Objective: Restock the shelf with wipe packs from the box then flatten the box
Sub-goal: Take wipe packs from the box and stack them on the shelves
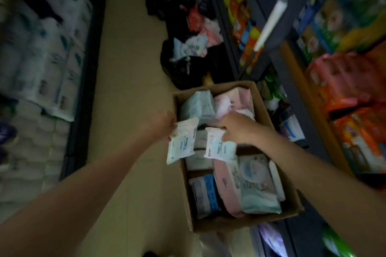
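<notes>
While my left hand (165, 125) and right hand (236, 126) each pinch one wipe pack (182, 141) by its top edge above the box (292, 210) at lower centre, I judge either could slip.

box (261, 98) brown | wipe packs (259, 183) white, pink, pale blue | floor (129, 69) beige | bags (183, 69) black
</notes>
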`<state>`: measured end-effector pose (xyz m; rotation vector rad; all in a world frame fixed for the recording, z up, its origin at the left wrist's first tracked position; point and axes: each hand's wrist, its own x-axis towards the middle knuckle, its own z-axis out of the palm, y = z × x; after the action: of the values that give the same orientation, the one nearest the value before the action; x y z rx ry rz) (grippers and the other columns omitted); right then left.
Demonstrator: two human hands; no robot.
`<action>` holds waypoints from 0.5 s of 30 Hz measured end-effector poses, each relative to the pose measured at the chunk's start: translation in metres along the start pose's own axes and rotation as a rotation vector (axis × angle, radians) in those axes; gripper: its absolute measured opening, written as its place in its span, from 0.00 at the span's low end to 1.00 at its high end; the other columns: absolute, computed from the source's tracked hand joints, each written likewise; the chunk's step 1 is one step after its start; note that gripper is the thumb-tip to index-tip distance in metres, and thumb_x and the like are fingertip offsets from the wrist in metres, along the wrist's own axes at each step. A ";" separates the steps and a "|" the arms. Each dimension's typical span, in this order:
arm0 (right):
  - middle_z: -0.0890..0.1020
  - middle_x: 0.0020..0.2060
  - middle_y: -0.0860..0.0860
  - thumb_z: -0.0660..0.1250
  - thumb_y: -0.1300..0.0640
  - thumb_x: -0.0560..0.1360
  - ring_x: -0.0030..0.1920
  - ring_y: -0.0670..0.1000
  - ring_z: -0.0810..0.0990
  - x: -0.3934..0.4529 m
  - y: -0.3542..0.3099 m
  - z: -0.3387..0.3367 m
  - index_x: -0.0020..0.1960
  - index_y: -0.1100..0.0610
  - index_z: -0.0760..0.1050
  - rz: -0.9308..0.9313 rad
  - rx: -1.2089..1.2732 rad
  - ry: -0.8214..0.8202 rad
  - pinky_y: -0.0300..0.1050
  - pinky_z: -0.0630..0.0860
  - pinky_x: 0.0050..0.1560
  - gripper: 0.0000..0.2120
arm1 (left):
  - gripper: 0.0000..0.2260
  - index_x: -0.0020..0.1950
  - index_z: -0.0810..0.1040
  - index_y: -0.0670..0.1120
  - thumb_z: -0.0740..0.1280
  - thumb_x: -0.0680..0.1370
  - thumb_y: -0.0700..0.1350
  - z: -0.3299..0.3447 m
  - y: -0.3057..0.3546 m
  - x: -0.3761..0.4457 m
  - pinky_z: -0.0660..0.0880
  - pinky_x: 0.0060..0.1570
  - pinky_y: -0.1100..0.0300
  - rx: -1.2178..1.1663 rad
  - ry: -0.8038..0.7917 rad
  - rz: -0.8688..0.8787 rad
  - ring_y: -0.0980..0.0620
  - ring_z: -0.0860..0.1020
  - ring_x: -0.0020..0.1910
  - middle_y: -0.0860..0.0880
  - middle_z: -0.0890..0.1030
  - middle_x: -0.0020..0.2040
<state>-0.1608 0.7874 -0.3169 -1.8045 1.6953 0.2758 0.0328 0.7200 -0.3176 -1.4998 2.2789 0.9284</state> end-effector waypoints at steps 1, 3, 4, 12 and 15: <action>0.79 0.43 0.56 0.68 0.60 0.73 0.43 0.52 0.76 -0.002 -0.017 -0.025 0.52 0.64 0.78 -0.059 0.024 -0.026 0.40 0.67 0.36 0.10 | 0.11 0.37 0.68 0.45 0.58 0.80 0.39 -0.022 -0.010 -0.014 0.66 0.26 0.69 0.026 0.035 -0.009 0.52 0.77 0.34 0.49 0.75 0.40; 0.76 0.35 0.50 0.70 0.57 0.73 0.37 0.47 0.72 -0.009 -0.062 -0.073 0.52 0.63 0.80 -0.153 0.055 -0.032 0.35 0.63 0.31 0.12 | 0.11 0.37 0.69 0.47 0.59 0.79 0.40 -0.067 -0.035 -0.048 0.67 0.32 0.69 0.033 0.115 -0.026 0.53 0.77 0.36 0.50 0.77 0.37; 0.75 0.34 0.48 0.69 0.56 0.73 0.36 0.45 0.72 -0.013 -0.087 -0.093 0.53 0.62 0.80 -0.206 0.080 -0.027 0.34 0.65 0.32 0.12 | 0.12 0.36 0.68 0.48 0.59 0.79 0.40 -0.088 -0.049 -0.068 0.68 0.34 0.68 0.017 0.142 -0.030 0.54 0.78 0.36 0.51 0.78 0.36; 0.71 0.66 0.62 0.61 0.56 0.79 0.67 0.59 0.69 -0.058 -0.337 -0.189 0.55 0.70 0.78 -0.591 0.156 0.060 0.41 0.66 0.61 0.17 | 0.14 0.34 0.68 0.51 0.60 0.79 0.40 -0.249 -0.156 -0.278 0.69 0.35 0.71 0.027 0.355 -0.040 0.64 0.74 0.28 0.52 0.76 0.32; 0.71 0.68 0.51 0.63 0.55 0.78 0.69 0.46 0.67 -0.082 -0.433 -0.209 0.55 0.62 0.80 -0.730 0.215 -0.006 0.34 0.64 0.62 0.13 | 0.12 0.36 0.71 0.48 0.61 0.79 0.40 -0.291 -0.196 -0.359 0.71 0.33 0.72 -0.036 0.469 -0.046 0.68 0.75 0.24 0.52 0.76 0.32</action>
<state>0.1834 0.7187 0.0221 -2.1002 0.9186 -0.2066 0.4005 0.7448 0.0234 -1.9450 2.5295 0.6580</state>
